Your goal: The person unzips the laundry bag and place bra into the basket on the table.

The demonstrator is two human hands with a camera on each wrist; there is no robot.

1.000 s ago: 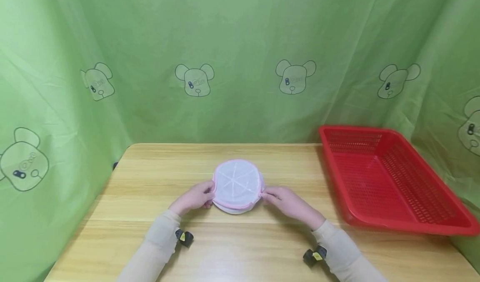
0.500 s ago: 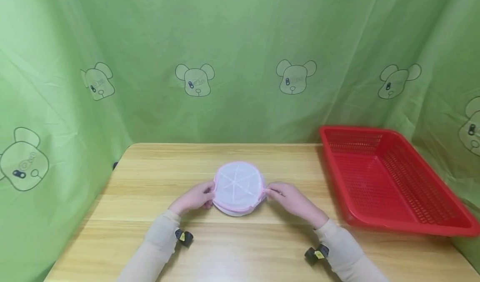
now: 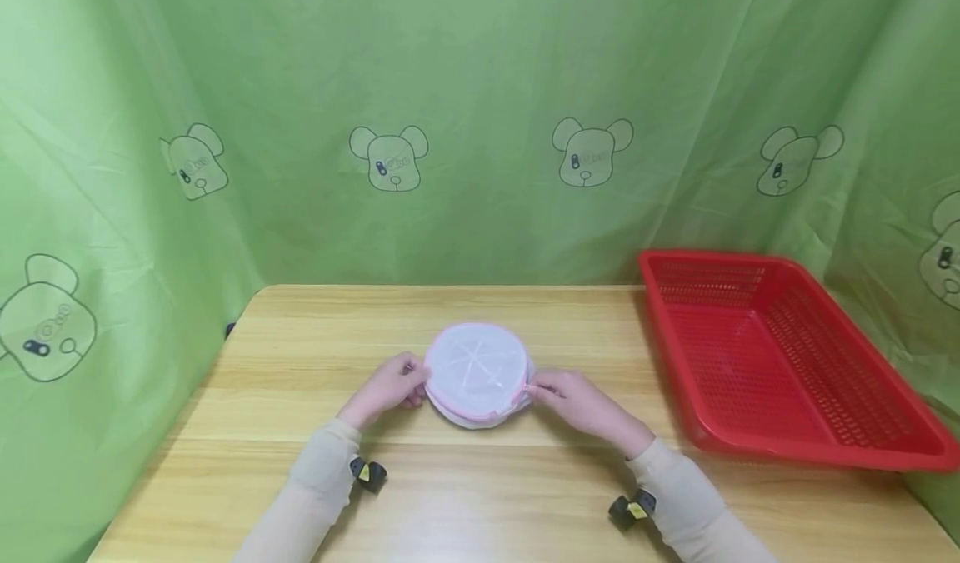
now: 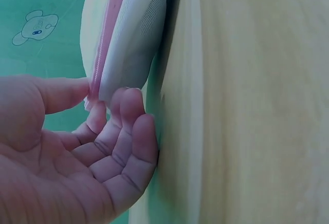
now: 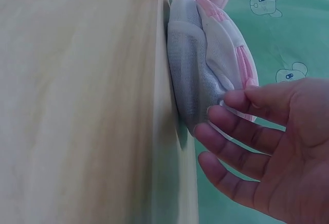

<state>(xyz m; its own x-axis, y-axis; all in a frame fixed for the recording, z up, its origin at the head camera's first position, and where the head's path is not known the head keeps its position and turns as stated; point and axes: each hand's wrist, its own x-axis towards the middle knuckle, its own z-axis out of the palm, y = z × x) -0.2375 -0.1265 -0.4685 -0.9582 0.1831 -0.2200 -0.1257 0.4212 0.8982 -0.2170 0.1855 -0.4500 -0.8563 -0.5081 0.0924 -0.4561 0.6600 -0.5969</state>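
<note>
A round, flattened white mesh laundry bag [image 3: 476,371] with a pink zipper lies on the wooden table, its top marked by lines crossing at the middle. At its left edge my left hand [image 3: 390,386] pinches the pink zipper tape [image 4: 109,39] between thumb and index finger, the other fingers curved below. On the opposite side my right hand [image 3: 573,401] pinches the zippered edge with thumb and index finger, the remaining fingers loosely bent. The right wrist view shows the bag's mesh side [image 5: 187,64] bulging and creased beside the zipper [image 5: 244,62]. My right fingertips hide whatever small part they hold.
A large red plastic basket [image 3: 817,455] with perforated walls stands at the table's right. Green curtains [image 3: 480,213] printed with bear heads enclose the back and sides. The wooden table [image 3: 480,496] stretches toward me in front of the bag.
The bag has shifted slightly, right and toward me at first, with its right edge following my right hand. My left fingers have changed their hold on its left edge.
</note>
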